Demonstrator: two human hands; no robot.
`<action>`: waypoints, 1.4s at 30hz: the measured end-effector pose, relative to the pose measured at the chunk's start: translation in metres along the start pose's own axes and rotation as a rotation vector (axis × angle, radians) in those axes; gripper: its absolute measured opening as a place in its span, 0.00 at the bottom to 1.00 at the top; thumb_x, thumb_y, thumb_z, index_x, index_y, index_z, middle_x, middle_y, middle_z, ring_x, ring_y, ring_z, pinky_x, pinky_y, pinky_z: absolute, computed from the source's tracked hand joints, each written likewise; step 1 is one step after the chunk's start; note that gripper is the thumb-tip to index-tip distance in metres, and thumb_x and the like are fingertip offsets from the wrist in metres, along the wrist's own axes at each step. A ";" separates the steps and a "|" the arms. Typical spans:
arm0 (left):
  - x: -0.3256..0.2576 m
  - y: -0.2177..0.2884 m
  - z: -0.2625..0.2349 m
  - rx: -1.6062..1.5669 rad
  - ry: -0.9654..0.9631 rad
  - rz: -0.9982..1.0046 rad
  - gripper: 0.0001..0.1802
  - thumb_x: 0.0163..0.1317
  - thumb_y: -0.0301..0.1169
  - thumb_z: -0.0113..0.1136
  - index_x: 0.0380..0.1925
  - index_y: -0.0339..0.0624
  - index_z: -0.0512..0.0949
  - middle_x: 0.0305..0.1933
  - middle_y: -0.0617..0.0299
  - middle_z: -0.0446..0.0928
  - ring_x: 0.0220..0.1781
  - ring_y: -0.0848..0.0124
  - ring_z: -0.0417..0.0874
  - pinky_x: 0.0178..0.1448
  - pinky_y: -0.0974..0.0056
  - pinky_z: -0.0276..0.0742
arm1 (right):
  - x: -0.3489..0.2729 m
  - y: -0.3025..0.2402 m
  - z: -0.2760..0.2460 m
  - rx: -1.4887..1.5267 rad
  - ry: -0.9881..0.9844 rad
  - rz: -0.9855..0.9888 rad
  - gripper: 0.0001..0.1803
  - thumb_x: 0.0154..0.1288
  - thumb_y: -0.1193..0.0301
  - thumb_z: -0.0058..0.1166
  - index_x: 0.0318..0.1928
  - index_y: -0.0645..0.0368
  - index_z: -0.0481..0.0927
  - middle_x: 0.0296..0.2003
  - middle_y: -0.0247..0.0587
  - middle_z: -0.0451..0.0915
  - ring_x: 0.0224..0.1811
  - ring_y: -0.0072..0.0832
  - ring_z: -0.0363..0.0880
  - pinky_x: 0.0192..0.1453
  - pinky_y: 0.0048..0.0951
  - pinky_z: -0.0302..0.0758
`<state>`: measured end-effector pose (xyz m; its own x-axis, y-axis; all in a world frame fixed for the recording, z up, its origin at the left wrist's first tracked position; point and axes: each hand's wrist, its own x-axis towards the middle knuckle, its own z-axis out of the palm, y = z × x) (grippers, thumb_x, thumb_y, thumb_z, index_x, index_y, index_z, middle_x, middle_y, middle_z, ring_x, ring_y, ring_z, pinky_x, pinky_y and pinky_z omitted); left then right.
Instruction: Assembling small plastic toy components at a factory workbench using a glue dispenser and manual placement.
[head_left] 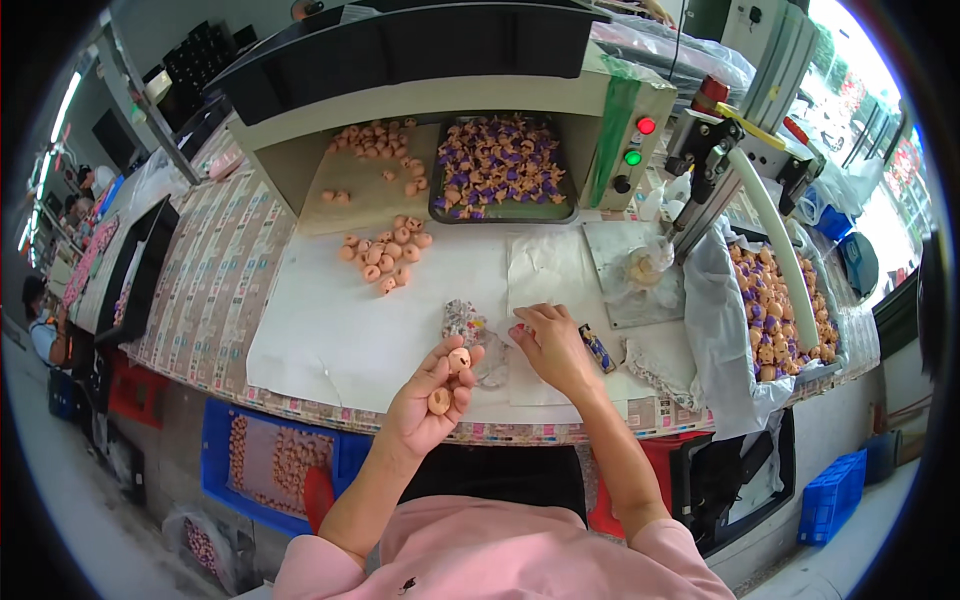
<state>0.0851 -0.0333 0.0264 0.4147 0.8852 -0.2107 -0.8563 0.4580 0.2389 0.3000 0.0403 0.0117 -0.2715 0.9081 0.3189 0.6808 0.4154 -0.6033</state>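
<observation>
My left hand (425, 405) is turned palm up, its fingers curled round small round peach doll heads. One doll head (459, 359) sits at the fingertips and another doll head (440, 401) lies lower in the palm; both show dark marks or openings. Palm down over the white sheet, my right hand (555, 350) has its thumb and fingers drawn together at a small pinkish thing that I cannot make out. Between the hands lies a speckled, crumpled cloth (462, 320). Close to the right wrist is a small dark, patterned tube or packet (597, 348).
Loose doll heads (385, 255) are heaped ahead on the left. Under the box-shaped machine (400, 95) stands a black tray (575, 205) of peach and purple pieces. To the right are a metal plate with a press (620, 290) and a lined bin (715, 340) of similar pieces.
</observation>
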 end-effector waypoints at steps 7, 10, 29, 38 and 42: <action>-0.004 0.004 -0.042 0.051 -0.064 -0.005 0.18 0.68 0.31 0.55 0.57 0.46 0.71 0.50 0.59 0.76 0.42 0.74 0.80 0.43 0.72 0.81 | -0.018 -0.010 0.023 -0.019 0.013 -0.067 0.23 0.54 0.66 0.65 0.49 0.62 0.77 0.39 0.49 0.78 0.42 0.46 0.76 0.48 0.39 0.72; -0.003 0.003 -0.035 0.082 0.005 -0.032 0.18 0.67 0.34 0.56 0.56 0.46 0.72 0.47 0.61 0.77 0.41 0.75 0.80 0.43 0.73 0.81 | -0.033 -0.011 0.023 0.162 0.165 0.054 0.23 0.52 0.68 0.68 0.48 0.62 0.76 0.38 0.44 0.79 0.40 0.37 0.78 0.46 0.32 0.74; 0.020 -0.012 -0.065 0.230 0.091 -0.026 0.19 0.65 0.41 0.58 0.51 0.45 0.74 0.45 0.66 0.78 0.41 0.81 0.80 0.40 0.76 0.81 | -0.071 -0.035 0.017 0.365 0.394 0.014 0.23 0.45 0.62 0.74 0.37 0.61 0.78 0.30 0.36 0.75 0.31 0.27 0.72 0.34 0.26 0.69; 0.020 -0.007 -0.061 0.231 0.128 -0.074 0.18 0.65 0.42 0.57 0.51 0.46 0.73 0.36 0.64 0.79 0.37 0.77 0.82 0.39 0.75 0.81 | -0.066 -0.035 0.019 0.321 0.366 -0.023 0.23 0.42 0.66 0.76 0.37 0.60 0.80 0.29 0.38 0.78 0.29 0.30 0.75 0.32 0.28 0.71; 0.023 -0.007 -0.067 0.245 0.110 -0.099 0.18 0.65 0.43 0.57 0.51 0.48 0.73 0.35 0.64 0.79 0.33 0.76 0.82 0.36 0.74 0.81 | -0.066 -0.033 0.019 0.331 0.354 -0.018 0.22 0.42 0.67 0.76 0.37 0.61 0.80 0.29 0.38 0.78 0.29 0.31 0.75 0.31 0.29 0.71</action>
<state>0.0804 -0.0219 -0.0437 0.4451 0.8273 -0.3426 -0.7079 0.5594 0.4312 0.2826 -0.0323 -0.0031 0.0055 0.8504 0.5261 0.4094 0.4781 -0.7771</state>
